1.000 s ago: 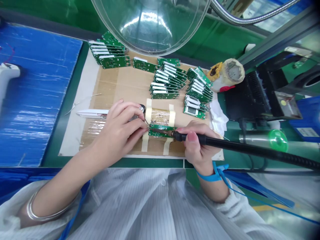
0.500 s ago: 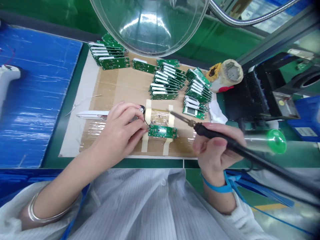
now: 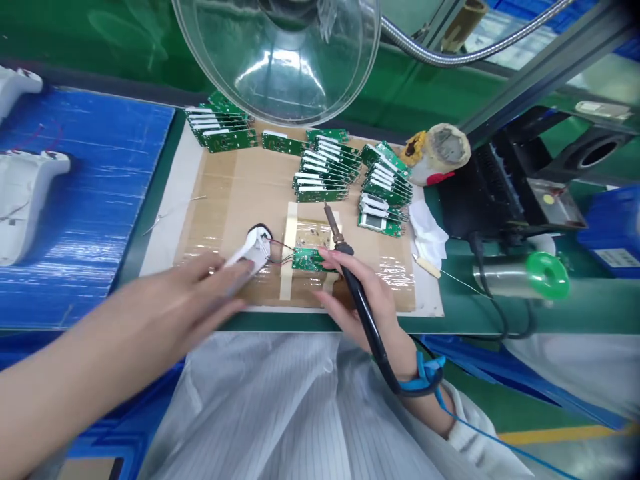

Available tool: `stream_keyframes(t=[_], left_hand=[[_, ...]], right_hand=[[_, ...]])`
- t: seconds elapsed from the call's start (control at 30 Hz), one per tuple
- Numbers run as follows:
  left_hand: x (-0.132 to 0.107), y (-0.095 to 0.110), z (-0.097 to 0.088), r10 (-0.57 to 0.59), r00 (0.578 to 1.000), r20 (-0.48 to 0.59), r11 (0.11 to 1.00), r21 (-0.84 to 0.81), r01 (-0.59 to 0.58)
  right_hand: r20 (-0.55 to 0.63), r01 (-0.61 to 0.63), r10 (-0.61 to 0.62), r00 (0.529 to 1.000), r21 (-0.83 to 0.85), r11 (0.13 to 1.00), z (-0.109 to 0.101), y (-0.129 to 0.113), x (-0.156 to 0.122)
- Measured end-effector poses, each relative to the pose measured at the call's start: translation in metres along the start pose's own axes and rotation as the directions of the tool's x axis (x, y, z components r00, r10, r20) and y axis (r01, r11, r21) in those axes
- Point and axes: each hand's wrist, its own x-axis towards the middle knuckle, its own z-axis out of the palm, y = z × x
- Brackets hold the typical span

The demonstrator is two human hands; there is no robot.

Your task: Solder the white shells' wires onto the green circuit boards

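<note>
My left hand [image 3: 200, 297], smeared by motion, is closed around the lower end of a white plastic housing [image 3: 257, 251] with a dark rounded tip. Thin red and black wires run from that housing to a small green circuit board [image 3: 304, 259] lying on the taped cardboard. My right hand [image 3: 373, 303] holds a black soldering iron [image 3: 358, 291], its tip pointing up and away from me above the cardboard. Thumb and forefinger of this hand reach the board's right end, apparently touching it. My palm and the iron hide part of the cardboard there.
Rows of green boards [image 3: 325, 170] lean at the back of the cardboard mat [image 3: 235, 180]. A magnifier lens [image 3: 280, 73] hangs overhead. To the right are a solder spool [image 3: 547, 275], a white tissue [image 3: 427, 230] and a black stand [image 3: 480, 193]. White housings [image 3: 30, 200] lie on the blue sheet.
My left hand has drawn back from the board and swung the white housing to a slant. My right hand, still gripping the soldering iron, has moved left to the board's right end.
</note>
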Motion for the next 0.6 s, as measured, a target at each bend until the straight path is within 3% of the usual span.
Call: stream_keyframes(t=[0.1, 0.17, 0.23, 0.3, 0.4, 0.5, 0.6], left_hand=[[-0.013, 0.031, 0.009, 0.046, 0.972, 0.232, 0.973, -0.231, 0.01], [-0.013, 0.043, 0.019, 0.067, 0.958, 0.28, 0.938, -0.345, 0.035], [-0.008, 0.045, 0.026, 0.098, 0.969, 0.225, 0.95, -0.311, -0.024], [0.001, 0.043, 0.028, 0.192, 0.972, 0.134, 0.97, -0.178, -0.167], [0.016, 0.04, 0.025, 0.371, 0.927, 0.057, 0.927, 0.032, -0.373], [0.026, 0.041, 0.024, 0.43, 0.903, 0.007, 0.898, 0.095, -0.429], [0.031, 0.041, 0.027, 0.405, 0.914, -0.036, 0.914, 0.047, -0.403]], right_hand=[[0.082, 0.04, -0.044, 0.996, 0.049, 0.998, -0.003, -0.001, -0.003], [0.12, 0.087, -0.086, 0.989, 0.0, 0.996, -0.002, 0.001, -0.005], [0.123, 0.139, -0.13, 0.984, -0.073, 0.988, 0.0, 0.002, -0.008], [0.116, 0.171, -0.158, 0.981, -0.111, 0.979, 0.003, 0.003, -0.009], [0.11, 0.172, -0.159, 0.981, -0.125, 0.977, 0.005, 0.003, -0.009], [0.119, 0.168, -0.153, 0.981, -0.122, 0.978, 0.005, 0.002, -0.009], [0.124, 0.163, -0.151, 0.981, -0.096, 0.982, 0.004, 0.002, -0.008]])
